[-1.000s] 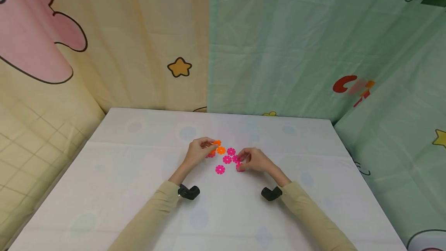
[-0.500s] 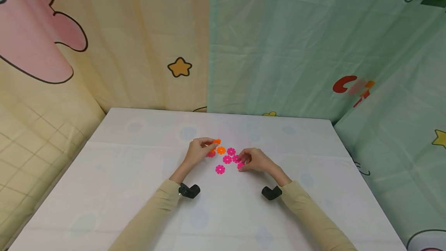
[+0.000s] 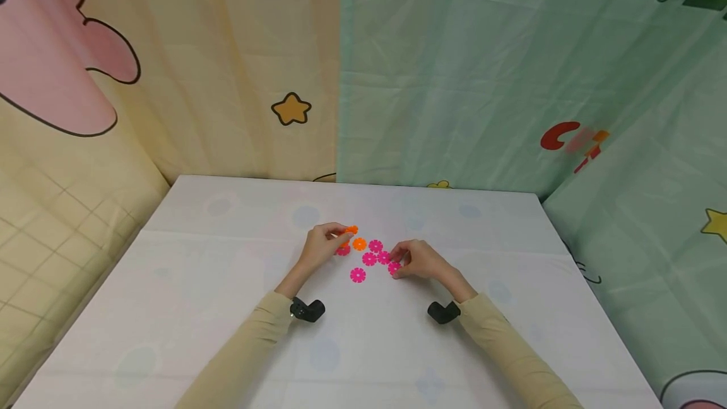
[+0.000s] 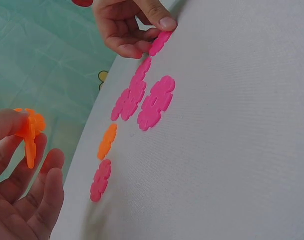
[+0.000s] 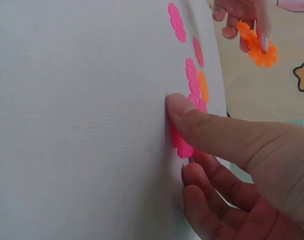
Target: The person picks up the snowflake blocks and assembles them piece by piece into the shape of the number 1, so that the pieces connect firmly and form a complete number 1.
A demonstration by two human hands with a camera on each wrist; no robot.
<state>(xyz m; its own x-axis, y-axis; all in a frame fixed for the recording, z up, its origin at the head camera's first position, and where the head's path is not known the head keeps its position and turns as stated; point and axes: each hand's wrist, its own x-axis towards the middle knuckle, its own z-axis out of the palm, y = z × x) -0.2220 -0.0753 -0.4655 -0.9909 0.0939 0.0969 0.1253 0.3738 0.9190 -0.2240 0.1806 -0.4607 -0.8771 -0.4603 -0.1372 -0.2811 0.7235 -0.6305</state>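
My left hand (image 3: 322,243) pinches two orange snowflake discs (image 4: 31,130) slotted into each other at an angle, held up off the table. In the right wrist view, one of these orange discs (image 5: 264,54) faces the camera. My right hand (image 3: 420,260) has thumb and fingers on a pink snowflake disc (image 3: 394,267) at the tabletop; in the left wrist view this pink disc (image 4: 160,43) tilts under the thumb. Left of it lie several flat pink discs (image 3: 369,259) close together. A loose orange disc (image 3: 360,243) lies just behind them.
A pink disc (image 3: 358,275) lies nearer the front, and another pink disc (image 3: 343,250) lies below the left fingers. The white-clothed table (image 3: 238,346) reaches back to printed curtains (image 3: 431,81). A black wrist camera (image 3: 307,310) is strapped at the left cuff.
My right hand has shifted slightly right and away with the pink disc. My left hand has stayed in place while the joined orange discs turned more edge-on.
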